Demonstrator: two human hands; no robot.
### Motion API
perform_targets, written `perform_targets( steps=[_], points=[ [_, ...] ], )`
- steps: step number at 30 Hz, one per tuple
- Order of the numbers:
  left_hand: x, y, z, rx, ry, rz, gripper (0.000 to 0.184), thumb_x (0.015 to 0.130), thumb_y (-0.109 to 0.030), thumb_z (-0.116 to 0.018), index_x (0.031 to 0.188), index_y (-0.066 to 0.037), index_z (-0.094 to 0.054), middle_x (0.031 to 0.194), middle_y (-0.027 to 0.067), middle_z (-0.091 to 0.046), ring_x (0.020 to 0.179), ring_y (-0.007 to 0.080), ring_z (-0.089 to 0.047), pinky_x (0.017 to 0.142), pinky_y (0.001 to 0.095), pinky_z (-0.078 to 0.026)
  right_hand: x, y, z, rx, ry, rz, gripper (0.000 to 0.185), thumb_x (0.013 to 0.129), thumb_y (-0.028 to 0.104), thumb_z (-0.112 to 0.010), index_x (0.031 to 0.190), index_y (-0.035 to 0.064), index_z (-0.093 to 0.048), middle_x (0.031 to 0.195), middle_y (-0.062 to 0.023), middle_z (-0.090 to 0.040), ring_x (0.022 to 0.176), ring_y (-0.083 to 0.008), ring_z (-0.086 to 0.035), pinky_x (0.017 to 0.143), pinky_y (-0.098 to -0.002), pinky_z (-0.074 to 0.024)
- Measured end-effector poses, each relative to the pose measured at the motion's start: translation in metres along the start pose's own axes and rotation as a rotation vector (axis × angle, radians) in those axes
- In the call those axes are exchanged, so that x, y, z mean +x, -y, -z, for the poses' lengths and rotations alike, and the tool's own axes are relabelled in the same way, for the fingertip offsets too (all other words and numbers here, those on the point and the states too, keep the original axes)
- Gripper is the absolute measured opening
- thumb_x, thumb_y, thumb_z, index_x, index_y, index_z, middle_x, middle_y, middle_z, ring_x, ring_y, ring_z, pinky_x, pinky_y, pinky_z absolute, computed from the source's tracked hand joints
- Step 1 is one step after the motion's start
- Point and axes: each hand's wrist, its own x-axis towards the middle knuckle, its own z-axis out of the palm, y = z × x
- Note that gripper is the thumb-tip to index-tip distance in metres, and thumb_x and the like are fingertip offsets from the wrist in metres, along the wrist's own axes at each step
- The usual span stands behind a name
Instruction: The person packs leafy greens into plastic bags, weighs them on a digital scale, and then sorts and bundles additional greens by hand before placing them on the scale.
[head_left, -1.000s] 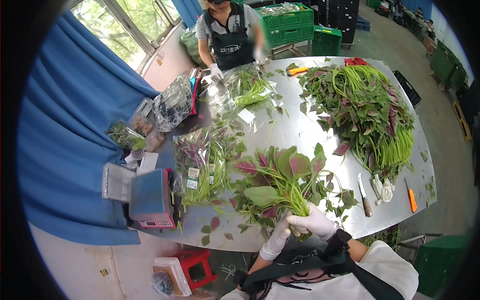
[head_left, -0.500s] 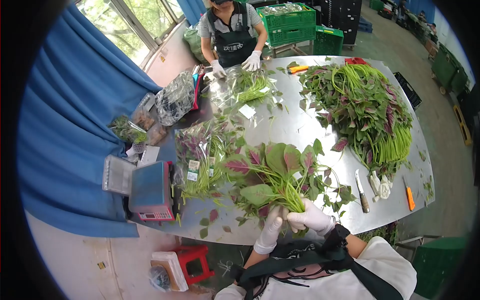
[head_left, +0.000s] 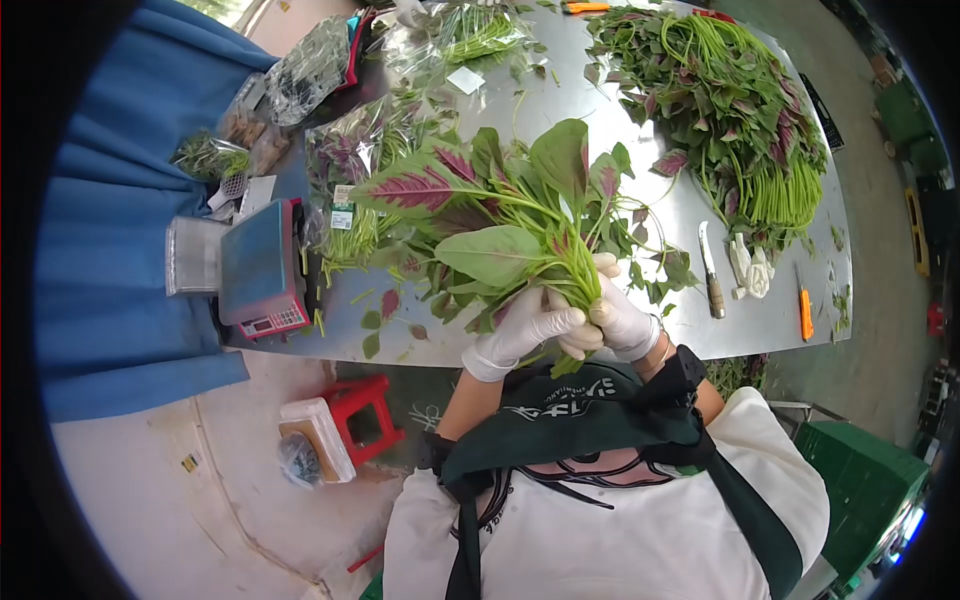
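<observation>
Both my hands wear white gloves and hold one bunch of leafy greens (head_left: 500, 250), its green and purple leaves fanned up and to the left. My left hand (head_left: 530, 328) wraps the stems from the left, fingers closed. On the right side of the same stems, my right hand (head_left: 622, 318) is closed too, its fingertips close to the left hand. Stem ends poke out below the hands. Behind the bunch lie bagged greens (head_left: 345, 170) with labels. A large pile of greens (head_left: 740, 120) covers the table's right part.
On the metal table (head_left: 420, 345) are a scale (head_left: 262, 265), a curved knife (head_left: 710, 270), a white cloth (head_left: 750, 268) and an orange-handled tool (head_left: 805, 312). Another open bag of greens (head_left: 470, 35) lies at the back, near a co-worker's gloved hand. A red stool (head_left: 365, 415) stands below left.
The view has tipped down, so the co-worker's body has left it. My hands have raised the bunch nearer to me, and its leaves look larger.
</observation>
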Motion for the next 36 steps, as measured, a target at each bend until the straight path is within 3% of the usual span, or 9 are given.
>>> perform_targets(
  steps=[7, 9, 10, 11, 18, 23, 29, 32, 36],
  points=[
    [-0.005, -0.009, -0.002, 0.126, -0.069, 0.018, 0.046, 0.077, -0.028, -0.057, 0.112, 0.001, -0.054, 0.110, 0.0108, -0.057, 0.101, 0.0176, -0.052, 0.091, 0.0321, -0.038, -0.006, -0.018, 0.016, -0.102, 0.026, -0.071, 0.061, 0.077, 0.068, -0.042, 0.068, 0.0078, -0.044, 0.045, 0.0032, -0.037, 0.036, -0.0112, -0.038, 0.036, -0.0249, -0.0337],
    [-0.004, 0.018, 0.009, 0.122, -0.060, 0.122, 0.036, 0.081, -0.025, -0.058, 0.111, -0.005, -0.058, 0.098, 0.0064, -0.061, 0.091, 0.0125, -0.054, 0.083, 0.0260, -0.041, -0.010, -0.018, 0.023, -0.068, 0.072, -0.102, 0.065, 0.073, 0.074, -0.038, 0.065, 0.0096, -0.042, 0.046, 0.0046, -0.034, 0.036, -0.0093, -0.035, 0.035, -0.0243, -0.0312],
    [-0.006, 0.002, 0.005, -0.040, -0.049, 0.394, 0.035, 0.082, -0.028, -0.059, 0.108, -0.006, -0.060, 0.095, 0.0058, -0.062, 0.089, 0.0120, -0.054, 0.080, 0.0255, -0.042, -0.011, -0.017, 0.014, -0.098, 0.028, -0.089, 0.067, 0.069, 0.076, -0.040, 0.067, 0.0089, -0.042, 0.046, 0.0061, -0.031, 0.035, -0.0074, -0.032, 0.034, -0.0223, -0.0292],
    [-0.004, 0.009, 0.006, 0.146, -0.043, 0.118, 0.034, 0.082, -0.031, -0.059, 0.104, -0.006, -0.062, 0.090, 0.0060, -0.063, 0.083, 0.0120, -0.055, 0.076, 0.0260, -0.043, -0.013, -0.018, 0.010, -0.103, -0.042, -0.082, 0.068, 0.066, 0.075, -0.046, 0.074, 0.0067, -0.042, 0.046, 0.0069, -0.031, 0.035, -0.0067, -0.031, 0.033, -0.0210, -0.0294],
    [0.001, 0.031, 0.005, -0.006, -0.227, 0.306, 0.034, 0.074, -0.035, -0.065, 0.092, -0.007, -0.064, 0.084, 0.0052, -0.063, 0.074, 0.0138, -0.056, 0.071, 0.0275, -0.045, -0.005, -0.016, 0.011, -0.302, -0.317, -0.062, 0.067, 0.064, 0.068, -0.057, 0.079, 0.0048, -0.041, 0.047, 0.0070, -0.032, 0.035, -0.0068, -0.034, 0.032, -0.0197, -0.0297],
    [0.002, 0.026, -0.002, -0.025, -0.300, 0.063, 0.034, 0.072, -0.035, -0.064, 0.090, -0.006, -0.064, 0.083, 0.0054, -0.063, 0.073, 0.0139, -0.056, 0.072, 0.0278, -0.044, -0.001, -0.007, 0.025, -0.221, -0.054, -0.210, 0.063, 0.066, 0.068, -0.055, 0.072, 0.0072, -0.044, 0.045, 0.0072, -0.030, 0.033, -0.0058, -0.030, 0.033, -0.0197, -0.0287],
    [0.003, 0.042, 0.002, 0.063, -0.408, 0.071, 0.032, 0.072, -0.033, -0.064, 0.089, -0.006, -0.064, 0.083, 0.0050, -0.063, 0.073, 0.0126, -0.056, 0.071, 0.0274, -0.045, 0.001, -0.005, 0.011, -0.330, -0.091, -0.278, 0.062, 0.070, 0.069, -0.050, 0.066, 0.0078, -0.043, 0.043, 0.0062, -0.031, 0.032, -0.0063, -0.027, 0.034, -0.0214, -0.0285],
    [0.000, 0.042, 0.010, -0.126, -0.196, 0.176, 0.030, 0.072, -0.032, -0.064, 0.089, -0.007, -0.064, 0.084, 0.0050, -0.063, 0.075, 0.0124, -0.056, 0.072, 0.0268, -0.045, -0.001, -0.015, 0.025, -0.360, -0.004, -0.291, 0.063, 0.073, 0.070, -0.047, 0.063, 0.0076, -0.043, 0.043, 0.0052, -0.031, 0.031, -0.0073, -0.028, 0.034, -0.0229, -0.0288],
    [0.005, 0.059, 0.011, -0.025, -0.225, 0.395, 0.032, 0.075, -0.038, -0.062, 0.086, -0.008, -0.064, 0.075, 0.0058, -0.063, 0.058, 0.0126, -0.056, 0.055, 0.0254, -0.046, -0.008, -0.021, 0.027, -0.411, -0.081, -0.248, 0.066, 0.074, 0.071, -0.043, 0.063, 0.0061, -0.044, 0.045, 0.0021, -0.036, 0.036, -0.0100, -0.034, 0.039, -0.0241, -0.0320]
  ],
)
